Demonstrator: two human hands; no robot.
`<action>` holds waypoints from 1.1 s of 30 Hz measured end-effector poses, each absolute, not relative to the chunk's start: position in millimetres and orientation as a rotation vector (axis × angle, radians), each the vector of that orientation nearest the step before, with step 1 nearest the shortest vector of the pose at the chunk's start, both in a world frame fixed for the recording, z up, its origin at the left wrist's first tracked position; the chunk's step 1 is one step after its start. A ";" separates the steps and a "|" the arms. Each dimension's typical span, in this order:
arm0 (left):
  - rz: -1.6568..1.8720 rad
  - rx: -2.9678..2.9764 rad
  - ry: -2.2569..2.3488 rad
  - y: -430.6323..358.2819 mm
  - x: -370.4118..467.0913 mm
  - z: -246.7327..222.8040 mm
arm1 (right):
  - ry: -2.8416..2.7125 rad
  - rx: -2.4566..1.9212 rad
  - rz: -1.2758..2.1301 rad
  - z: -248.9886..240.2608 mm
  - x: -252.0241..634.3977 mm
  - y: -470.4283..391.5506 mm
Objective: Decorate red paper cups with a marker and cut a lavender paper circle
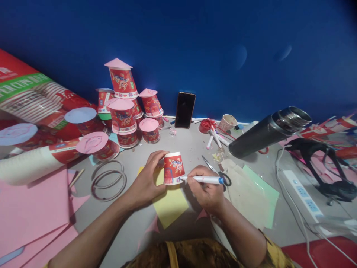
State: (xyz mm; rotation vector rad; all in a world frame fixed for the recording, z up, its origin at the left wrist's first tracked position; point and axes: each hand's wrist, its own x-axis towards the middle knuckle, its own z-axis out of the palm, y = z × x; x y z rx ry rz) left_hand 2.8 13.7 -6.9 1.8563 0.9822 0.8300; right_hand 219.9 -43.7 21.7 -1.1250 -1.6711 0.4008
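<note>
My left hand (149, 178) is closed round the left side of a red paper cup (173, 168), which stands upside down with its white rim at the bottom. A gold and blue figure is printed on the cup's side. In my right hand (205, 190) is a white marker (208, 179) with a blue end. Its tip meets the white band at the cup's lower edge, where small coloured marks show. Beneath the cup and my left hand lies a yellow paper sheet (170, 208). Just right of my right hand are scissors (213, 167), partly hidden.
Red cups with pink paper tops (122, 115) are stacked at the back left. A phone (185, 110) leans against the blue wall. To the right are a dark flask (264, 132) and a power strip (302, 197). Metal rings (107, 180) and pink sheets (33, 212) lie left.
</note>
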 end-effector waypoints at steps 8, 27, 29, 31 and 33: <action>0.844 1.835 0.975 13.2 3.3 -5.3 | -1.644 -1.149 0.405 23.0 221.5 -44.9; 0.844 1.869 0.959 13.5 1.8 -5.1 | -1.716 -1.181 0.393 26.7 222.3 -46.1; 0.841 1.875 0.957 13.3 1.6 -5.2 | -1.729 -1.192 0.397 26.1 222.4 -46.0; 0.844 1.897 0.957 12.9 1.9 -5.4 | -1.732 -1.210 0.412 24.9 222.7 -45.7; 0.853 1.924 0.961 12.3 2.7 -5.3 | -1.729 -1.231 0.428 23.5 223.2 -45.7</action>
